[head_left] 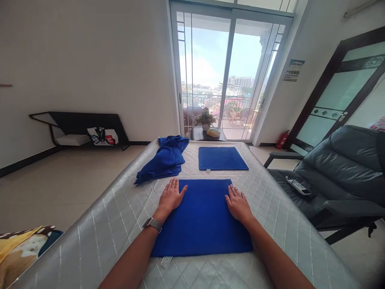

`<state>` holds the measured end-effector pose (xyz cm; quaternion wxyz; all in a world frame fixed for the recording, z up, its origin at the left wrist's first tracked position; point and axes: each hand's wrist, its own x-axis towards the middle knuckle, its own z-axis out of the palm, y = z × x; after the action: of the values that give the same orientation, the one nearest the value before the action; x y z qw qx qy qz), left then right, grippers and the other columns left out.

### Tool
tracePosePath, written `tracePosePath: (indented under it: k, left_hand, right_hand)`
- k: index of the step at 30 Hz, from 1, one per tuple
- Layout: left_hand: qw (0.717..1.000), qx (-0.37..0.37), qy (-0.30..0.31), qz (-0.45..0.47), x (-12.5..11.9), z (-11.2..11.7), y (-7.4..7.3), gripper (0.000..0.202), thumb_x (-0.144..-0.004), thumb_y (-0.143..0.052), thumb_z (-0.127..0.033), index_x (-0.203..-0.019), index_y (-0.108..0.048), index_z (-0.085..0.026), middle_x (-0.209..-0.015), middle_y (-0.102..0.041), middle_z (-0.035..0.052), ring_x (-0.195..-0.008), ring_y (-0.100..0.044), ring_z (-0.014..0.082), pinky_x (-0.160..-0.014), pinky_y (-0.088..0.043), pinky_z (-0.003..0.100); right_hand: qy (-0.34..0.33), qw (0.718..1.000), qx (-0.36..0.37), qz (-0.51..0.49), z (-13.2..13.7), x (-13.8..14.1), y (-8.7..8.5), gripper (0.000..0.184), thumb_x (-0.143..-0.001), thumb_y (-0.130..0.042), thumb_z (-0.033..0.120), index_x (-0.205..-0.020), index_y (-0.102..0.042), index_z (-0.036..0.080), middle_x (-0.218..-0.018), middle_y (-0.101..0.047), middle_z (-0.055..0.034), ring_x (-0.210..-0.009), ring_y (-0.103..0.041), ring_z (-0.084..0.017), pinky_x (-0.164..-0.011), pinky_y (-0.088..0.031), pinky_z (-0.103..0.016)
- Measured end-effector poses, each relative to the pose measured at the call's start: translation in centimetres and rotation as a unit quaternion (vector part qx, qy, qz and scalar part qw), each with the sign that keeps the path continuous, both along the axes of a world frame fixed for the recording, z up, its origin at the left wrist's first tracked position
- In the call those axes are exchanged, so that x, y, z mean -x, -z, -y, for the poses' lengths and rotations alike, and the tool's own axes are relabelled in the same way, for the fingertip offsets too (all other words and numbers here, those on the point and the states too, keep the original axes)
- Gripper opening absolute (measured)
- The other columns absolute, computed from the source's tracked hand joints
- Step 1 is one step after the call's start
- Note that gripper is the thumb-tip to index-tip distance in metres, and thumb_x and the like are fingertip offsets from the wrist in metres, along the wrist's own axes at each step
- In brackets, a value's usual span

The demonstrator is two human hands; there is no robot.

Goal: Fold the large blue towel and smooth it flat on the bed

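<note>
A blue rectangular cloth piece (204, 220), perhaps a cushion cover, lies flat and smooth before me with a white label (166, 262) at its near edge. My left hand (172, 196) rests flat on its left edge, thumb spread inward. On its right edge lies my right hand (238, 201), palm down with fingers stretched out. Beyond it is a second flat blue cloth piece (223, 158), also with a small label. Crumpled blue cloth (165, 157) is heaped past my left hand. All of these lie on a quilted silver-grey mattress (114, 224).
A grey armchair (337, 172) with a white handheld device (298, 187) on it stands close on the right. At the far end is a small table holding a potted plant (206, 119) and a tissue pack (213, 133). A patterned blanket (27, 253) shows lower left.
</note>
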<state>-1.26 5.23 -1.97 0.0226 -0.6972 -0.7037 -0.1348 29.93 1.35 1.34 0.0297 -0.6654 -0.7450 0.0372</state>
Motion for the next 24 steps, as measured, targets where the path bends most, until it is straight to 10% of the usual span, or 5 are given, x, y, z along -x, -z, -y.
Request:
tracePosePath:
  k: [7,14,18,24]
  left_hand:
    - [0.999,-0.033,-0.003,-0.013,-1.5,0.9,-1.0,0.087,-0.095,-0.012,-0.066,-0.146,-0.035,0.0,-0.154,-0.035,0.0217,-0.145,-0.028,0.0291,-0.119,-0.023,0.044]
    - [0.969,-0.048,0.24,0.025,-14.9,2.9,-2.9,0.073,-0.098,-0.014,-0.059,-0.148,-0.036,-0.01,-0.154,-0.037,0.0136,-0.145,-0.028,0.0216,-0.119,-0.025,0.038]
    - [0.96,-0.032,0.272,0.052,-20.2,1.6,-2.8,0.069,-0.101,-0.012,-0.053,-0.147,-0.037,-0.009,-0.153,-0.039,0.0136,-0.145,-0.03,0.0214,-0.118,-0.027,0.039]
    - [0.971,-0.02,0.233,0.047,-18.7,0.9,-1.7,0.071,-0.1,-0.01,-0.055,-0.146,-0.039,-0.009,-0.153,-0.039,0.0141,-0.145,-0.03,0.0231,-0.119,-0.025,0.042]
  right_hand:
    - [0.012,1.0,0.006,-0.02,-0.1,0.2,0.0,0.064,-0.099,-0.015,0.042,-0.155,-0.017,0.011,-0.162,-0.014,-0.0045,-0.149,-0.012,-0.02,-0.12,-0.006,-0.044]
    - [0.002,1.0,-0.005,-0.02,0.0,0.1,0.1,0.062,-0.099,-0.018,0.039,-0.155,-0.018,0.013,-0.162,-0.014,-0.0055,-0.149,-0.013,-0.021,-0.12,-0.007,-0.045]
    - [-0.019,1.0,0.004,-0.004,0.1,-0.2,0.2,0.063,-0.096,-0.028,0.031,-0.156,-0.014,0.017,-0.163,-0.011,-0.0036,-0.15,-0.009,-0.023,-0.119,-0.008,-0.045]
    - [-0.01,1.0,-0.001,-0.022,0.0,0.0,0.3,0.061,-0.097,-0.022,0.032,-0.155,-0.017,0.014,-0.162,-0.013,-0.0046,-0.149,-0.012,-0.021,-0.12,-0.008,-0.045]
